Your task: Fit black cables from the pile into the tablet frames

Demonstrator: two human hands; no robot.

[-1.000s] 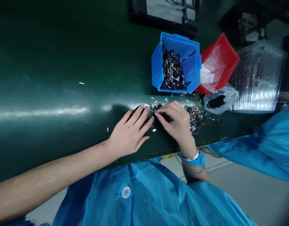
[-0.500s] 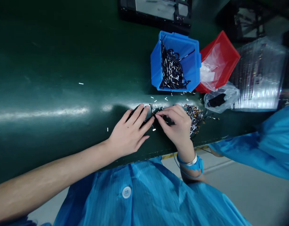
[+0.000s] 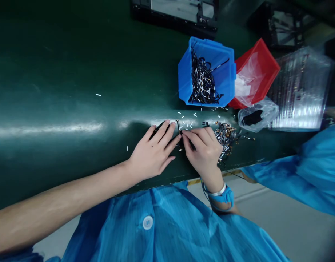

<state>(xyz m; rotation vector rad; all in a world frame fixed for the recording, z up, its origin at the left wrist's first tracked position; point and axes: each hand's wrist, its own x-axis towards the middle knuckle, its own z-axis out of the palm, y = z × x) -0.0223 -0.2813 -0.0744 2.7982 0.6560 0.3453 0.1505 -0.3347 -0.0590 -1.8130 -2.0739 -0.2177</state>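
Observation:
My left hand point(image 3: 153, 151) lies on the green table with its fingers spread, the index fingertip against a thin dark cable piece point(image 3: 179, 127) with a whitish end. Thumb and index finger of my right hand point(image 3: 201, 149) are pinched together at that same piece, close to the left fingertip. What sits between the right fingertips is too small to make out. Right beside that hand is a pile of small cables point(image 3: 226, 138) with gold-coloured ends. Tiny white strips point(image 3: 195, 115) are scattered on the table above both hands.
A blue bin point(image 3: 220, 80) holds many black cables with white marks. Beside it stand a red bin point(image 3: 269, 72) with clear plastic inside, a plastic bag point(image 3: 269, 107) and stacked clear trays point(image 3: 298, 91). A black frame point(image 3: 175, 18) lies at the back. Another person's blue sleeve point(image 3: 317, 167) is at right.
My right fingers have closed in tighter beside the left index fingertip. Small dark pieces now show above the right hand. The whole view has shifted slightly.

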